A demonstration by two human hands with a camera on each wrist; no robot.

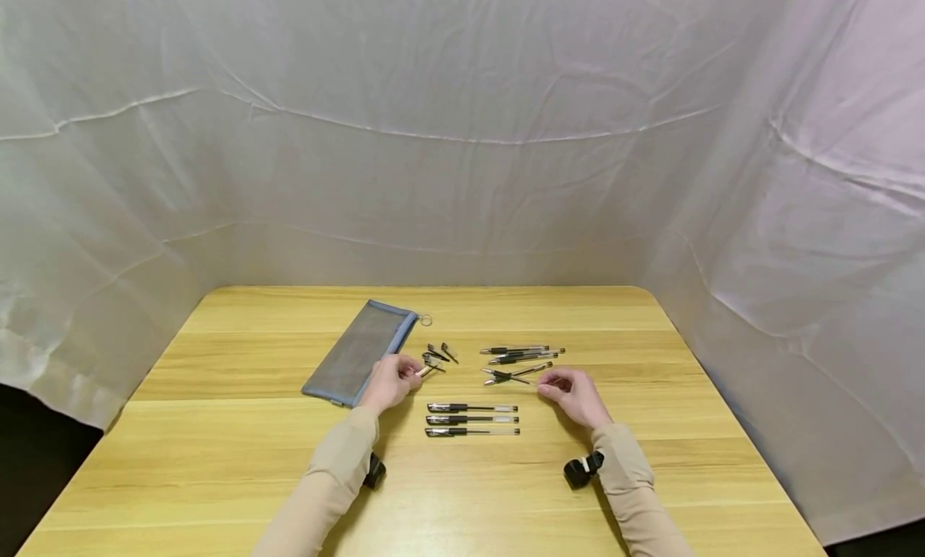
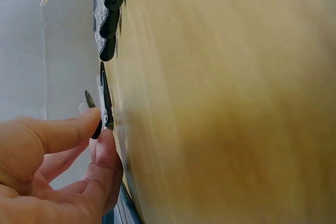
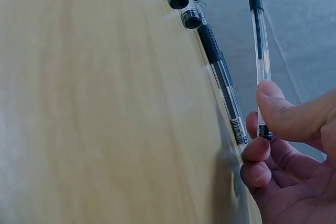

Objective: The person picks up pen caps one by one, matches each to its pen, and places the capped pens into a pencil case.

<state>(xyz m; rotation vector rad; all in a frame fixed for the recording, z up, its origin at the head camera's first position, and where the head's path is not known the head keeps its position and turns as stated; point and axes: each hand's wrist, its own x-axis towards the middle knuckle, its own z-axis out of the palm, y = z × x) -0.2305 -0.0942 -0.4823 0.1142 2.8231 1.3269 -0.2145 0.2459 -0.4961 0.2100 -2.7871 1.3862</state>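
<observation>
My right hand [image 1: 574, 396] pinches a clear-barrelled gel pen [image 3: 261, 66] near its black end plug. The pen is uncapped, and its black grip and tip point away from the fingers. My left hand [image 1: 390, 383] holds a small black pen cap [image 2: 89, 98] between thumb and fingers, which partly hide it. Right by these fingertips lie several loose black caps [image 1: 449, 352] with clear clips. Under the right hand's pen, another uncapped pen [image 3: 223, 85] lies on the table. Between the hands and nearer me, three capped pens [image 1: 472, 420] lie in a parallel row.
A blue-edged mesh zip pouch [image 1: 354, 352] lies flat to the left, partly behind the left hand. More uncapped pens [image 1: 520, 353] lie at the back, right of the caps. Pale cloth [image 1: 462, 188] hangs behind and beside the wooden table [image 1: 470, 509].
</observation>
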